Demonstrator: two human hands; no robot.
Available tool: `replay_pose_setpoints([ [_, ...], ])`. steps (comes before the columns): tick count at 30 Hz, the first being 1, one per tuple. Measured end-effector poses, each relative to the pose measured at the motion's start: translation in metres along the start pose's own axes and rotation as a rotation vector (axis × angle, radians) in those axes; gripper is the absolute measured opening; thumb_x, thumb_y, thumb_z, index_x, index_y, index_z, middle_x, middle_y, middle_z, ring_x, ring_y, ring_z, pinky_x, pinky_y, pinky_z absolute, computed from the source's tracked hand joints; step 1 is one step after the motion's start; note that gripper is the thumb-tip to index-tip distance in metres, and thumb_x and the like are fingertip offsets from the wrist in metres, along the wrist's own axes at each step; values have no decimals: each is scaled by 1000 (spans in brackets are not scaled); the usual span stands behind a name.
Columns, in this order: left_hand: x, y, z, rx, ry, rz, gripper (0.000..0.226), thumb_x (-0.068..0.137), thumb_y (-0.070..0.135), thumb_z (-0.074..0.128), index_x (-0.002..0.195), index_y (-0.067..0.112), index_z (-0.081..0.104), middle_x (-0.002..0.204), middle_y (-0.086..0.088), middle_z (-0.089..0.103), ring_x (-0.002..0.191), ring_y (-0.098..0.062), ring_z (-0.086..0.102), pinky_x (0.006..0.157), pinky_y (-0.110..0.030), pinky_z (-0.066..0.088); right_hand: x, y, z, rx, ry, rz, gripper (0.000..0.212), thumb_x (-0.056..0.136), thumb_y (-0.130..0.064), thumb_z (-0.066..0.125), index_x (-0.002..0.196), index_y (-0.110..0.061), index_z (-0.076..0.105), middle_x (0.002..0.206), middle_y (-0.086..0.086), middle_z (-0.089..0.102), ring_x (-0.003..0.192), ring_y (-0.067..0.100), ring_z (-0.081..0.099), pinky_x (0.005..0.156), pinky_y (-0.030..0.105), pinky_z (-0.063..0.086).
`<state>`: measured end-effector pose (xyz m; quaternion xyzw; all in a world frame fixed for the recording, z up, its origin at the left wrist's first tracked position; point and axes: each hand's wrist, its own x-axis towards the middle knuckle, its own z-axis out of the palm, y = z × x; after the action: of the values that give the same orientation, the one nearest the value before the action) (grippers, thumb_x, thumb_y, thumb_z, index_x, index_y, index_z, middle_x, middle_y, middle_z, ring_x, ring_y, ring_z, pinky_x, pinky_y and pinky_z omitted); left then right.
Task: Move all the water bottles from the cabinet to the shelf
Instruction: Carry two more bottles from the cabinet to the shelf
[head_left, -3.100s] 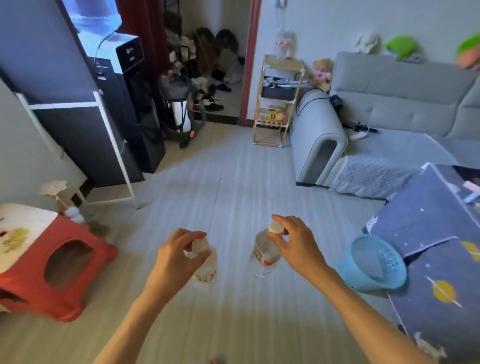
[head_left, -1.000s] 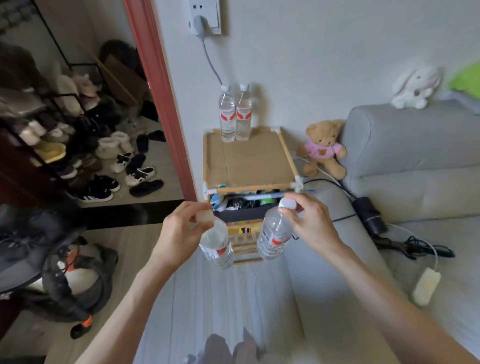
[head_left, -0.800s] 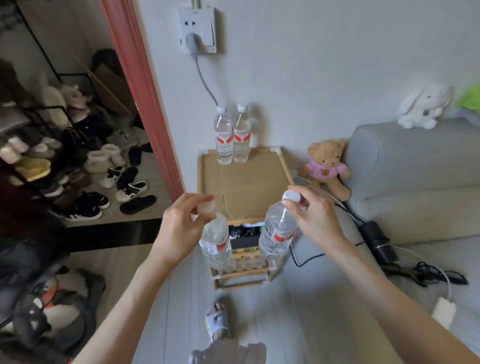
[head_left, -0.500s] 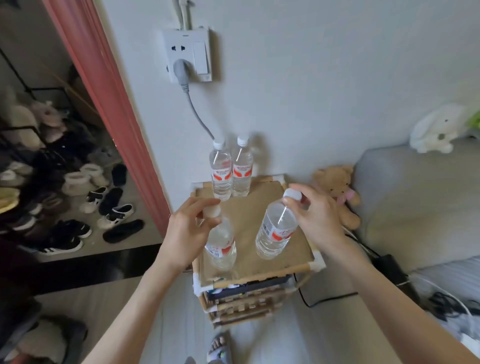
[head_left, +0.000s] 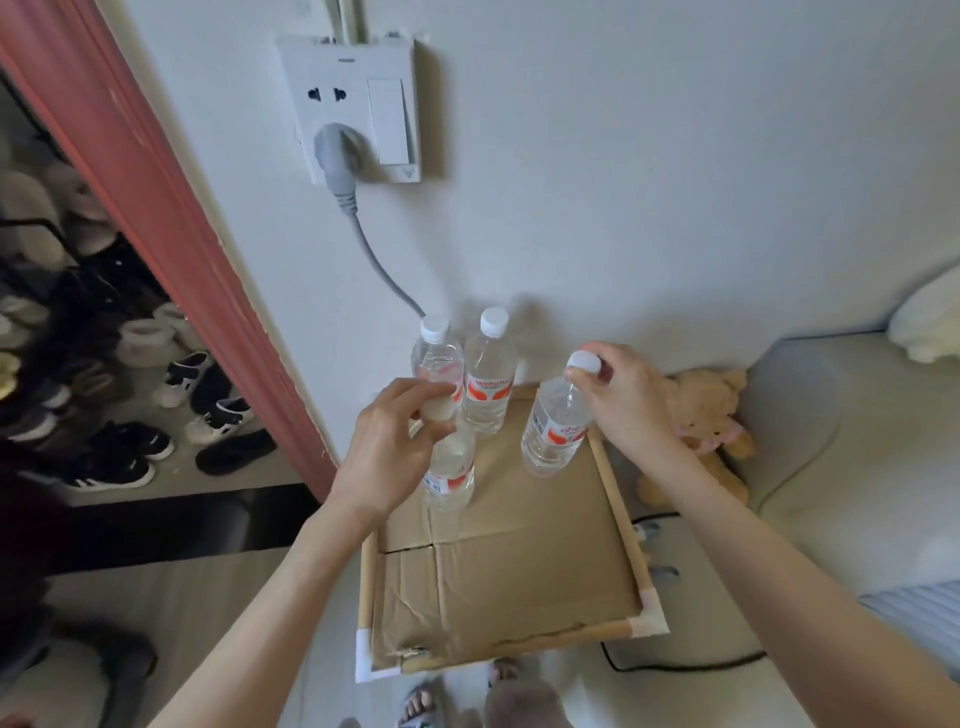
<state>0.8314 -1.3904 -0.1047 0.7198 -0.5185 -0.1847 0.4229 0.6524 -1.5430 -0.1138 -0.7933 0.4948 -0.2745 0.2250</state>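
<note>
My left hand (head_left: 387, 447) pinches the cap of a clear water bottle (head_left: 451, 475) with a red label, held over the left side of the shelf's cardboard top (head_left: 509, 582). My right hand (head_left: 623, 400) grips the white cap of a second bottle (head_left: 556, 431), tilted, above the top's right side. I cannot tell whether either bottle touches the cardboard. Two more bottles stand upright at the back against the wall: one on the left (head_left: 436, 358) and one on the right (head_left: 488, 384).
A wall socket (head_left: 353, 104) with a grey plug and cable hangs above the shelf. A red door frame (head_left: 171, 249) is on the left, with shoes (head_left: 130, 447) beyond it. A teddy bear (head_left: 701, 431) and grey sofa (head_left: 857, 467) sit right. Black cable on the floor (head_left: 685, 665).
I have walked across the room to the shelf, carrying a bottle in each hand. Both bottles have come over the cardboard top and moved towards the two standing at the back.
</note>
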Motion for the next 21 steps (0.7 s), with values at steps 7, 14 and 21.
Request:
replay_pose_setpoints([
  [7, 25, 10, 21, 12, 38, -62, 31, 79, 2, 63, 107, 14, 63, 104, 5, 55, 98, -20, 55, 88, -31, 44, 43, 13, 9, 57, -33, -5, 24, 80, -20, 64, 101, -8, 62, 99, 11, 62, 94, 26, 54, 77, 23, 34],
  [14, 39, 12, 29, 62, 15, -105, 32, 82, 3, 60, 112, 14, 61, 106, 3, 54, 95, -20, 54, 86, -28, 44, 65, 19, 3, 49, -166, -67, 25, 80, -23, 64, 101, -11, 59, 102, 8, 61, 91, 24, 56, 77, 26, 37],
  [21, 42, 11, 27, 102, -69, -38, 31, 84, 2, 56, 112, 14, 60, 113, 4, 55, 93, -18, 56, 82, -10, 40, 67, 23, -6, 49, -294, -170, 33, 85, -11, 56, 118, -16, 56, 110, 6, 57, 94, 21, 54, 83, 27, 40],
])
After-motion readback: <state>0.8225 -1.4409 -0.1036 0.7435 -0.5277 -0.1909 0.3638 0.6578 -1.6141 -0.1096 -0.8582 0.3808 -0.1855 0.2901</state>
